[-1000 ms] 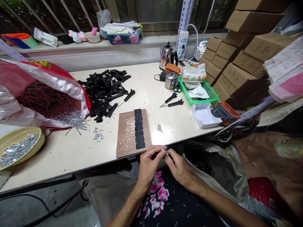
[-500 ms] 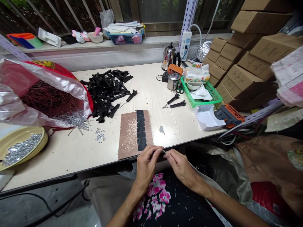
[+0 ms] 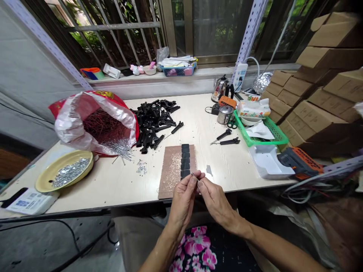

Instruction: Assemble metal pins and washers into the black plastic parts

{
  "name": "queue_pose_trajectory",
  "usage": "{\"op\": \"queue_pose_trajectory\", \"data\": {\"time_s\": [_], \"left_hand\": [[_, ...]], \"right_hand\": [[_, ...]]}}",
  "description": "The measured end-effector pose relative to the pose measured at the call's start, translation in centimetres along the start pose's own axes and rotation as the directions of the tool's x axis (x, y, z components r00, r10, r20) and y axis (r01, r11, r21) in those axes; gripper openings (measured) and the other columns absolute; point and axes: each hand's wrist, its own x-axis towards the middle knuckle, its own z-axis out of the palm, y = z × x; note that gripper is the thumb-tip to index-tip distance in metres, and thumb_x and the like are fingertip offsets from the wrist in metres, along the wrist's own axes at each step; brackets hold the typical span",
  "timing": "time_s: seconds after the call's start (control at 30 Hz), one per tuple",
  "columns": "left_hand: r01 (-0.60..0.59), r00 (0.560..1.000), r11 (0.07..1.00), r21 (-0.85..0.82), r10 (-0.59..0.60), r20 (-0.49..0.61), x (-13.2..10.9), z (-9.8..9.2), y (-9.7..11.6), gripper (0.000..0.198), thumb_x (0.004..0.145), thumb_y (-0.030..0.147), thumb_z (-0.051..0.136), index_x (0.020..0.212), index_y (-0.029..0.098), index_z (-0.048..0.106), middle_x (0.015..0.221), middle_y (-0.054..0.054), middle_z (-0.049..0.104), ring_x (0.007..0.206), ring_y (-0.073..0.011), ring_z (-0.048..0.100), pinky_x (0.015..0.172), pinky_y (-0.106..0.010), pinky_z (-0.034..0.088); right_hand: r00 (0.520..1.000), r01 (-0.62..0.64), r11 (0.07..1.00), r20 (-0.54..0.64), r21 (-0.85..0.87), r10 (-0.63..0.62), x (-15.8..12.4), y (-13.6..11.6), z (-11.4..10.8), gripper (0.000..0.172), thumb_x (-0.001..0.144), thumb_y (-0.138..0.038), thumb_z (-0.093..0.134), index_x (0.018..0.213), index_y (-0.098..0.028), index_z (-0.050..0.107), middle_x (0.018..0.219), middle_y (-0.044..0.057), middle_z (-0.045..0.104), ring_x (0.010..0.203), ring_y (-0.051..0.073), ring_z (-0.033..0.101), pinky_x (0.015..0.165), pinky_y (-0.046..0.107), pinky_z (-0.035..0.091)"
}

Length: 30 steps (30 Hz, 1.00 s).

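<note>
My left hand point(image 3: 183, 196) pinches a thin metal rod point(image 3: 193, 174), whose small tip shows between thumb and forefinger. Close against it, my right hand point(image 3: 214, 198) is closed too, thumb and fingertips pressed around the same rod. Fingers hide most of the rod. Just beyond the hands lies a brown board point(image 3: 171, 172) with pale specks and a column of black pads point(image 3: 185, 160). Small shiny metal bits point(image 3: 141, 167) are scattered left of the board. Behind them is a heap of black plastic parts point(image 3: 154, 119).
An open sack point(image 3: 73, 126) of thin rods and a yellow bowl point(image 3: 85, 166) of metal bits stand at left. On the right are two black-handled tools point(image 3: 230, 141), a green basket point(image 3: 246, 140), a white tray point(image 3: 262, 164), a power drill point(image 3: 302, 162) and stacked cartons point(image 3: 314, 117).
The view has tilted up and swung left. My hands have drawn closer together, and the left has turned more upright, with the rod's tip now pointing up.
</note>
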Motion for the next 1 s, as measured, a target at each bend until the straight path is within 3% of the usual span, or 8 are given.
{"op": "queue_pose_trajectory", "data": {"time_s": [0.2,0.4,0.53,0.6,0.73,0.83,0.93,1.0], "left_hand": [[-0.201,0.973,0.965,0.169,0.216,-0.077,-1.2,-0.6,0.6,0.025,0.081,0.033,0.062,0.099,0.017,0.069,0.100,-0.008,0.071,0.094,-0.0201,0.063,0.089,-0.032,0.045],[-0.219,0.969,0.961,0.167,0.234,-0.076,-1.2,-0.4,1.6,0.022,0.081,0.033,0.062,0.094,0.017,0.070,0.110,-0.009,0.068,0.110,-0.0218,0.057,0.097,-0.031,0.041],[-0.139,0.983,0.989,0.051,0.144,-0.114,-0.5,-0.6,1.5,0.026,0.080,0.036,0.063,0.097,0.019,0.069,0.112,-0.008,0.068,0.113,-0.0219,0.056,0.091,-0.030,0.045],[-0.117,0.985,0.992,0.043,0.122,-0.124,-0.1,-1.1,1.3,0.026,0.078,0.036,0.064,0.096,0.018,0.070,0.108,-0.008,0.069,0.107,-0.0211,0.059,0.090,-0.030,0.045],[-0.146,0.978,0.981,0.129,0.163,-0.128,0.2,-1.7,1.0,0.029,0.080,0.037,0.062,0.097,0.015,0.070,0.107,-0.009,0.069,0.100,-0.0200,0.061,0.087,-0.029,0.046],[-0.138,0.982,0.979,0.150,0.154,-0.105,0.5,-1.6,0.6,0.026,0.081,0.035,0.061,0.096,0.015,0.069,0.102,-0.008,0.070,0.094,-0.0176,0.063,0.083,-0.026,0.048],[-0.128,0.984,0.991,0.033,0.131,-0.118,1.4,-1.8,0.2,0.021,0.080,0.031,0.064,0.090,0.014,0.069,0.095,-0.007,0.071,0.085,-0.0146,0.064,0.080,-0.024,0.049],[-0.074,0.982,0.986,-0.147,0.046,-0.185,2.4,-2.2,0.3,0.015,0.077,0.026,0.067,0.086,0.013,0.068,0.088,-0.006,0.071,0.077,-0.0128,0.065,0.074,-0.023,0.052]], "right_hand": [[0.993,-0.077,0.993,0.099,0.094,0.068,-0.5,-0.2,-1.6,0.032,0.093,-0.039,0.043,0.120,-0.022,0.043,0.104,0.006,0.062,0.097,0.017,0.059,0.086,0.031,0.045],[0.999,0.002,0.983,0.052,0.183,-0.011,-0.5,0.9,-1.2,0.030,0.090,-0.039,0.049,0.114,-0.022,0.050,0.116,0.008,0.057,0.109,0.019,0.055,0.094,0.032,0.043],[0.979,-0.088,0.961,0.201,0.261,0.035,-0.2,1.4,-0.1,0.033,0.092,-0.038,0.044,0.120,-0.023,0.047,0.091,0.003,0.062,0.068,0.012,0.062,0.065,0.025,0.051],[0.974,-0.084,0.983,0.223,0.162,0.047,0.1,1.3,-0.2,0.031,0.092,-0.037,0.043,0.119,-0.023,0.049,0.085,0.001,0.063,0.061,0.011,0.060,0.061,0.025,0.050],[0.987,0.066,0.982,0.154,-0.175,-0.038,0.7,1.0,-0.9,0.030,0.092,-0.032,0.043,0.119,-0.026,0.053,0.114,0.005,0.062,0.101,0.019,0.059,0.089,0.033,0.044],[0.986,0.098,0.935,0.162,-0.341,-0.044,1.4,1.1,-1.4,0.030,0.093,-0.032,0.040,0.119,-0.029,0.056,0.112,0.005,0.063,0.100,0.020,0.059,0.087,0.033,0.045],[0.983,0.104,0.902,0.181,-0.419,-0.029,3.0,1.0,-2.7,0.032,0.093,-0.033,0.042,0.122,-0.030,0.054,0.103,0.006,0.064,0.094,0.020,0.060,0.082,0.034,0.046],[0.949,0.091,0.942,0.314,-0.324,0.016,4.3,0.8,-4.5,0.045,0.089,-0.036,0.050,0.133,-0.028,0.044,0.098,0.006,0.065,0.086,0.018,0.062,0.076,0.032,0.047]]}}
